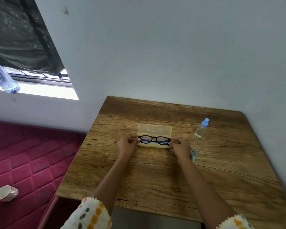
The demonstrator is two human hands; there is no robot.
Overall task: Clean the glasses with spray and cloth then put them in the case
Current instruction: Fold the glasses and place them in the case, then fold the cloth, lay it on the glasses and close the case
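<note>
The wooden bench carries everything. The open case lies just toward twelve o'clock from its middle, with the pale translucent lid standing up at the far side and the tray nearer the person.

The black-framed glasses are held level directly over that tray, with the lenses facing the person. They seem to be at or just above the tray's rim, though whether they touch it cannot be told.

The left hand pinches the frame's end at nine o'clock and the right hand pinches the end at three o'clock. The fingers are curled narrowly round the hinge corners. Whether the temples are folded is hidden behind the hands.

The spray bottle with its blue cap stands upright at two o'clock from the case, well apart. A pale blue cloth shows at four o'clock, mostly hidden under the right wrist.

This looks like the seating step, late in the task.

- Keep the frame parallel to the tray's long sides.
- Check the temples are folded flat.
- Lower both ends together so neither corner catches the rim.
- Keep fingertips off the lenses.
- Let go only once the frame rests inside, then bring the lid down.
</note>
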